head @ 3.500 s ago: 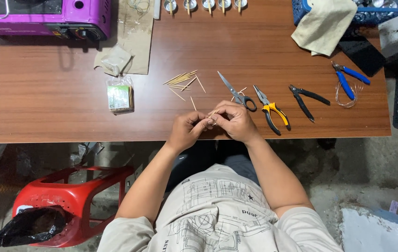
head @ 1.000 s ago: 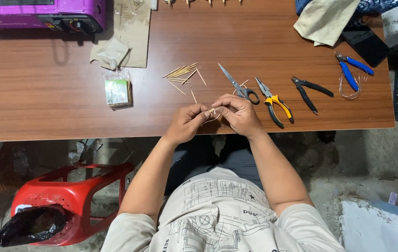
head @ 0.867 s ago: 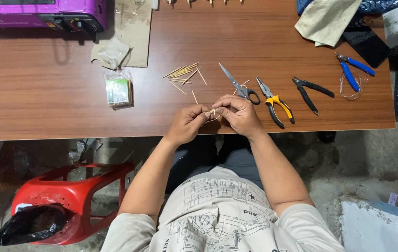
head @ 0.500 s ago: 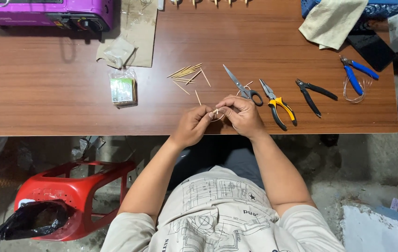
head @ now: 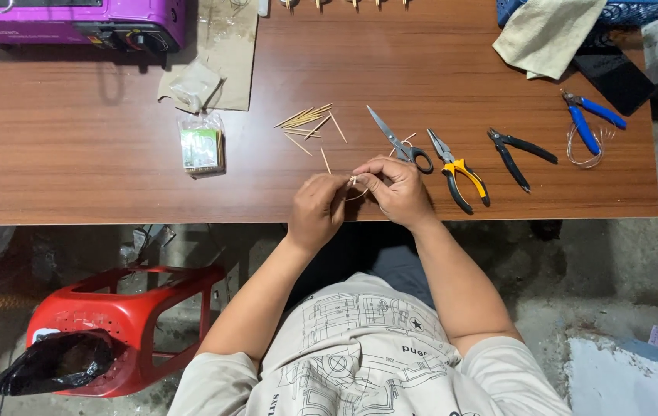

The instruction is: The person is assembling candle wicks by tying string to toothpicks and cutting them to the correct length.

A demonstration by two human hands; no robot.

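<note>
Rolled knuckles-up since a moment ago, left hand (head: pixel 317 209) and right hand (head: pixel 398 189) pinch one small stick (head: pixel 353 180) together near the worktop's (head: pixel 97 154) front edge.

Makeshift workshop, pliers (head: pixel 458 169), scissors (head: pixel 396 141), wooden table (head: pixel 97 154)

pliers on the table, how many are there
3, in a row right of the scissors: yellow-handled pliers nearest the right hand, black-handled pliers next, blue-handled pliers farthest right beside a loop of wire. Nothing appears to hide more.
</note>
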